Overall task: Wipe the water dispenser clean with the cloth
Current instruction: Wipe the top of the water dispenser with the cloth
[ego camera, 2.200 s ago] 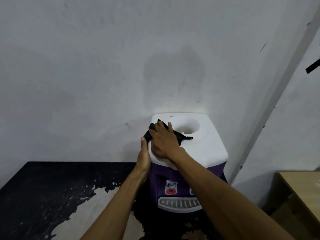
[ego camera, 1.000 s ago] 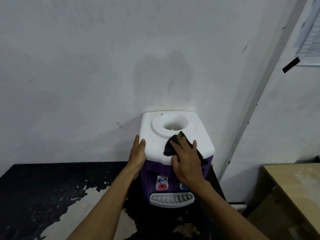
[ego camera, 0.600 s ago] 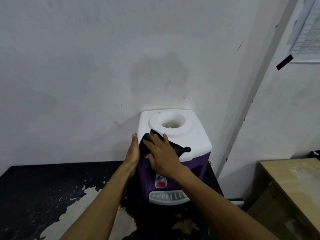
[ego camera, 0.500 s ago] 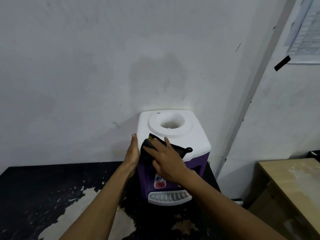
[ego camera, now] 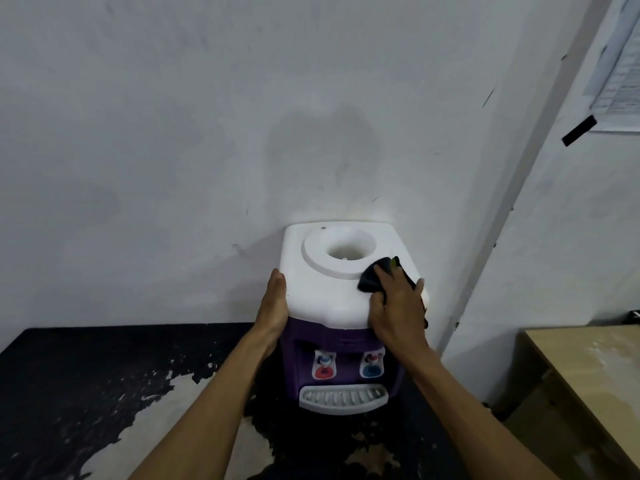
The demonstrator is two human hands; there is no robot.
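A small water dispenser (ego camera: 322,292) with a white top and a purple front stands on a black table against the wall. Its round bottle well is uncovered. My left hand (ego camera: 274,303) lies flat against the dispenser's left side, fingers straight. My right hand (ego camera: 398,306) presses a dark cloth (ego camera: 372,277) onto the right part of the white top, beside the well's rim. Much of the cloth is hidden under my palm.
The black table (ego camera: 69,375) has worn pale patches in front of the dispenser. A red tap (ego camera: 323,365), a blue tap (ego camera: 371,363) and a grey drip tray (ego camera: 343,398) face me. A wooden desk (ego camera: 588,368) stands at the right. The wall is right behind the dispenser.
My right hand has slid the cloth from the front left corner of the top across to its right side. My left hand has stayed on the left side.
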